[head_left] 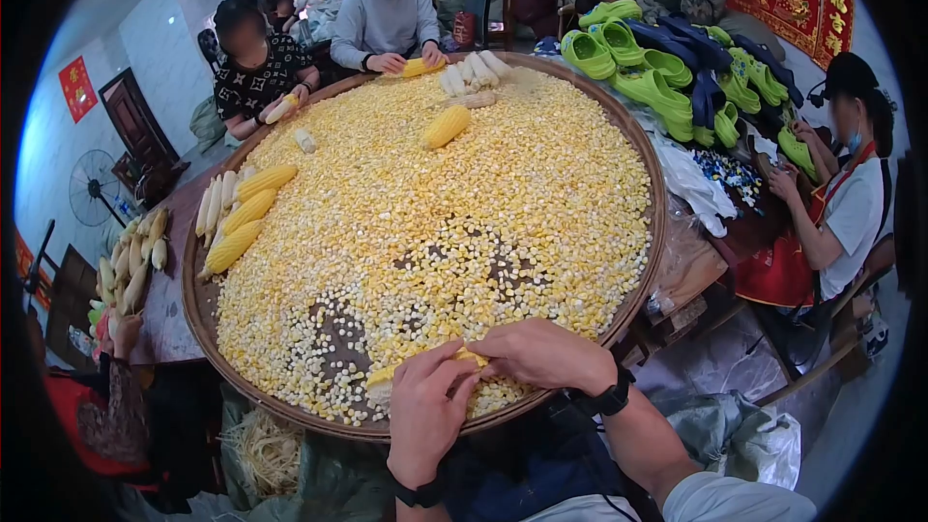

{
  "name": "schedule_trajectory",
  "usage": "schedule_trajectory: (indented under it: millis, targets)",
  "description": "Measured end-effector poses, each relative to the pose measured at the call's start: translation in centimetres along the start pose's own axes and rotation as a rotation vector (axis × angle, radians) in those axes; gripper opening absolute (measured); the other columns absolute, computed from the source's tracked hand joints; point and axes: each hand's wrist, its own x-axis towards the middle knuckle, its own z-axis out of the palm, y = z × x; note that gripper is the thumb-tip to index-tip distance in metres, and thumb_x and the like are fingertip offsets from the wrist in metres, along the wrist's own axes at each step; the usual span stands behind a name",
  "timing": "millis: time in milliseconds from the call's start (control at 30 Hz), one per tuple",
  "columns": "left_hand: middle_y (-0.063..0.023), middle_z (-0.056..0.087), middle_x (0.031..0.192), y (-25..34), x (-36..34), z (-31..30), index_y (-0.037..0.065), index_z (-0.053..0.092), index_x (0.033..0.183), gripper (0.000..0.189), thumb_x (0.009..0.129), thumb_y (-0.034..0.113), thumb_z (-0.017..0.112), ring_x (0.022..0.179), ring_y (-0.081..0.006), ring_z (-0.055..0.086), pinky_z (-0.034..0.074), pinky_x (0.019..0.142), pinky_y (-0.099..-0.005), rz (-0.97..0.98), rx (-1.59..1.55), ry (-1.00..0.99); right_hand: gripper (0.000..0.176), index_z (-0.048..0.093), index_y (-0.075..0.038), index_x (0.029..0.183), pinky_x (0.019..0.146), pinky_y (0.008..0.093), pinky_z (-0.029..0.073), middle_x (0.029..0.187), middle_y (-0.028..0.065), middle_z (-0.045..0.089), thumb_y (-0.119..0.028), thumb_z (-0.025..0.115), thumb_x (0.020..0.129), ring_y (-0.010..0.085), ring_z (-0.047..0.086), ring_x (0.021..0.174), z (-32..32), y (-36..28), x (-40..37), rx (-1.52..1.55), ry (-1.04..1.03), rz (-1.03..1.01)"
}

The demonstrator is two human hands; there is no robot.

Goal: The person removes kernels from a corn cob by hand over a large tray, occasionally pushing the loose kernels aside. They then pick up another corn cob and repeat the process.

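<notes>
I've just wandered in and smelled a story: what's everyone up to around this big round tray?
The camera wearer's left hand holds a yellow corn cob at the near side of the tray, with the right hand at its other end. Loose kernels cover most of the tray. Across it, a person in grey handles another yellow cob. Pale, bare cobs lie piled nearby.

Workroom: corn tray [659, 208], piled clogs [655, 97]
</notes>
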Motion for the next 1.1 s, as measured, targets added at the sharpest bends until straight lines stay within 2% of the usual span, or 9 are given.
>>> schedule_trajectory:
  millis: [167, 367, 867, 1100]
  targets:
    - [-0.0109, 0.078, 0.136, 0.96, 0.41, -0.41, 0.009, 0.083, 0.115, 0.028, 0.088, 0.014, 0.09, 0.124, -0.032, 0.071, 0.051, 0.108, -0.0457, -0.051, -0.01, -0.007, 0.021, 0.073, -0.004, 0.114, 0.083, 0.0557, 0.054, 0.098, 0.0204, 0.073, -0.019, 0.077, 0.099, 0.0459, 0.072, 0.097, 0.09, 0.0, -0.09, 0.015, -0.009, 0.018]
    - [-0.0108, 0.077, 0.138, 0.28, 0.17, -0.52, 0.012, 0.087, 0.118, 0.029, 0.089, 0.014, 0.089, 0.125, -0.0322, 0.071, 0.051, 0.108, -0.0461, 0.043, 0.029, -0.051, 0.024, 0.074, -0.003, 0.117, 0.083, 0.0559, 0.055, 0.099, 0.0203, 0.073, -0.018, 0.077, 0.099, 0.0458, 0.073, 0.098, -0.01, -0.14, -0.18, 0.023, -0.006, 0.032]
    - [-0.0083, 0.08, 0.135, 0.22, 0.16, -0.47, 0.011, 0.088, 0.1, 0.015, 0.087, 0.017, 0.092, 0.118, -0.0311, 0.073, 0.052, 0.105, -0.0442, 0.102, 0.03, -0.022, 0.021, 0.073, -0.002, 0.112, 0.081, 0.0569, 0.054, 0.095, 0.0211, 0.073, -0.017, 0.078, 0.097, 0.0463, 0.073, 0.095, -0.03, -0.08, -0.07, -0.004, -0.003, 0.023]
    - [-0.0117, 0.078, 0.139, 0.71, 0.34, -0.39, 0.009, 0.085, 0.115, 0.028, 0.088, 0.016, 0.09, 0.125, -0.0325, 0.071, 0.051, 0.108, -0.0453, 0.022, 0.007, -0.008, 0.022, 0.073, -0.002, 0.113, 0.084, 0.0561, 0.054, 0.098, 0.0203, 0.073, -0.018, 0.077, 0.098, 0.0453, 0.072, 0.098, 0.04, -0.09, -0.19, 0.027, 0.001, 0.022]
